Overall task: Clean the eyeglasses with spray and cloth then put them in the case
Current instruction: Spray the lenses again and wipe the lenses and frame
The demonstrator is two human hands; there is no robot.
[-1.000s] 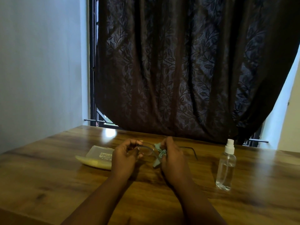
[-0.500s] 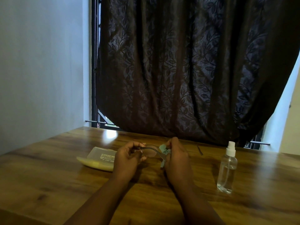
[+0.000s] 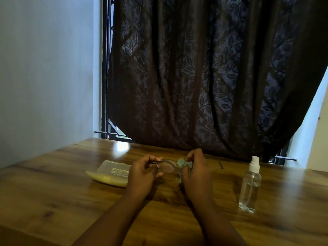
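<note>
At the centre of the frame, just above the desk (image 3: pixel 53 201), the left hand (image 3: pixel 142 176) pinches the eyeglasses (image 3: pixel 167 166) by one end of the frame, while the right hand (image 3: pixel 197 173) grips a green cloth (image 3: pixel 185 164) folded over the other lens. Left of the hands, a case (image 3: pixel 110 173) lies on the desk. At right stands a clear spray bottle (image 3: pixel 250 185), upright, well apart from the hands.

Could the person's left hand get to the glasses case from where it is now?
Probably yes: the case lies on the table just left of the left hand, nothing between them. But that hand holds the eyeglasses, so it must let go first.
</note>
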